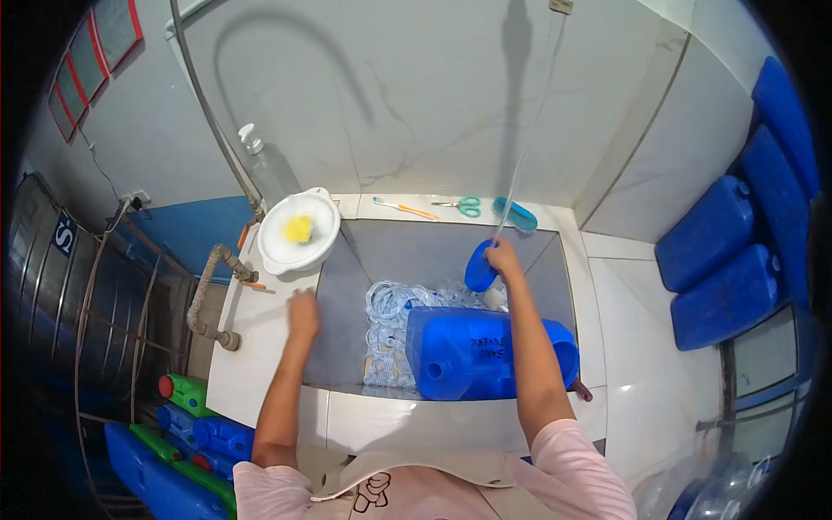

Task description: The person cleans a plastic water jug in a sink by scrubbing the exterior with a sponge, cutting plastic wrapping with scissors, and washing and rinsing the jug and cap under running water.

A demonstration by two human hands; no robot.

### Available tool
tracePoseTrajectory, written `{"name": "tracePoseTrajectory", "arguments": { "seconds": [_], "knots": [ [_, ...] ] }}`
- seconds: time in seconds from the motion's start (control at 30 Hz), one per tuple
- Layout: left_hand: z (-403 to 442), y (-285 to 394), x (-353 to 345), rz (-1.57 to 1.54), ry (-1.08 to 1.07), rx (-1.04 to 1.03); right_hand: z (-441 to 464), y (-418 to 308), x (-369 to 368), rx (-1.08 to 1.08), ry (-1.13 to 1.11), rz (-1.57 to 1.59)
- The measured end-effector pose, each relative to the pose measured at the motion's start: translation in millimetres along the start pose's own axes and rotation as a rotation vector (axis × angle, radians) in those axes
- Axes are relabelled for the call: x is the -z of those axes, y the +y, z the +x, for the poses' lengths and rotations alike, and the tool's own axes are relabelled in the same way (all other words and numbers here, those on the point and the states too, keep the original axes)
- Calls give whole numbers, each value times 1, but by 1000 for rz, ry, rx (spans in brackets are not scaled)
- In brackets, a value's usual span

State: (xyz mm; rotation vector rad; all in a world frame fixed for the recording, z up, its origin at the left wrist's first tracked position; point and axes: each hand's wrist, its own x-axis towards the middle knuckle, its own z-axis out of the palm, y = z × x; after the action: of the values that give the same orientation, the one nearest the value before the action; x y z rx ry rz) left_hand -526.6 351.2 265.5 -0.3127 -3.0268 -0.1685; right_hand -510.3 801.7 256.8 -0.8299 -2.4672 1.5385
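Observation:
In the sink [345, 303], a large blue jug [468, 355] with black writing lies on its side. Above it, my right hand [501, 257] grips a round blue lid [481, 269] by its edge. A thin stream of water [518, 178] falls from above onto that hand and the lid. My left hand [303, 314] is over the sink's left rim, close to the pipe tap [208, 295]; its fingers are too small and blurred to read. Clear coiled tubing [388, 325] lies on the sink floor, partly behind the jug.
A white basin [276, 251] holding a yellow sponge [298, 229] stands at the back left beside a pump bottle [269, 165]. Along the back ledge lie a toothbrush [407, 209], scissors [464, 205] and a teal brush [516, 214]. Blue jerrycans [728, 295] stand right.

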Motion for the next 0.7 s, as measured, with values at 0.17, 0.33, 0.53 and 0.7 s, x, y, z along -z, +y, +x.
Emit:
{"name": "tracePoseTrajectory", "arguments": {
  "seconds": [0.17,0.33,0.53,0.7],
  "knots": [
    [61,176,-25,-929,-192,-192,-43,0,23,112,351,-190],
    [88,329,-36,-1472,-782,37,-114,-15,42,160,531,-244],
    [97,376,-40,-1360,-587,238,-140,3,33,123,619,-223],
    [106,369,-37,-1307,-702,148,-138,5,33,91,629,-181]
  ]
}}
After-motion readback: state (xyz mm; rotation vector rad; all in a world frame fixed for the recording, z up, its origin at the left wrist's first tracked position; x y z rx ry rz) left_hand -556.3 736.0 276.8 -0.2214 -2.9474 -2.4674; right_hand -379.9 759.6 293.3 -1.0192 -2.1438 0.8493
